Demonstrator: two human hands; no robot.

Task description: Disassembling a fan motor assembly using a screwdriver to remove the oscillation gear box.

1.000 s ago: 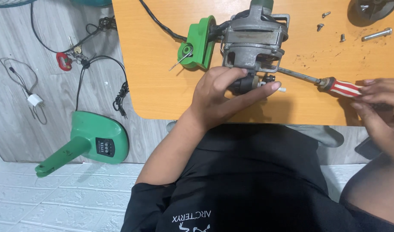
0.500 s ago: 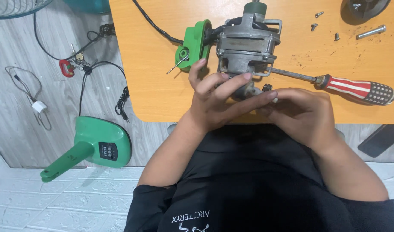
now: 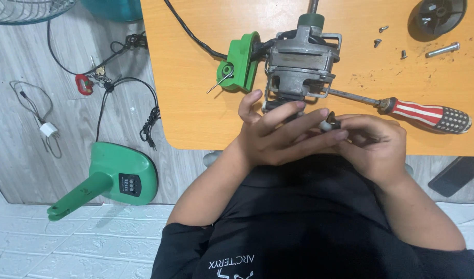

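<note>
A grey metal fan motor (image 3: 300, 62) lies on the orange table (image 3: 195, 103) with a green plastic piece (image 3: 240, 61) at its left. My left hand (image 3: 278, 135) and my right hand (image 3: 374, 144) meet just in front of the motor. Together they pinch a small dark and white part (image 3: 331, 123) between the fingertips. A screwdriver (image 3: 412, 109) with a striped red, white and blue handle lies on the table to the right of the motor, untouched.
Several loose screws (image 3: 389, 44) and a bolt (image 3: 442, 49) lie at the table's far right by a black round cap (image 3: 437, 16). On the floor at left are a green fan base (image 3: 110, 178), black cables (image 3: 144, 111) and a white plug (image 3: 47, 129).
My right hand let go of the screwdriver, which now lies on the table, and came in to join my left hand on the small part.
</note>
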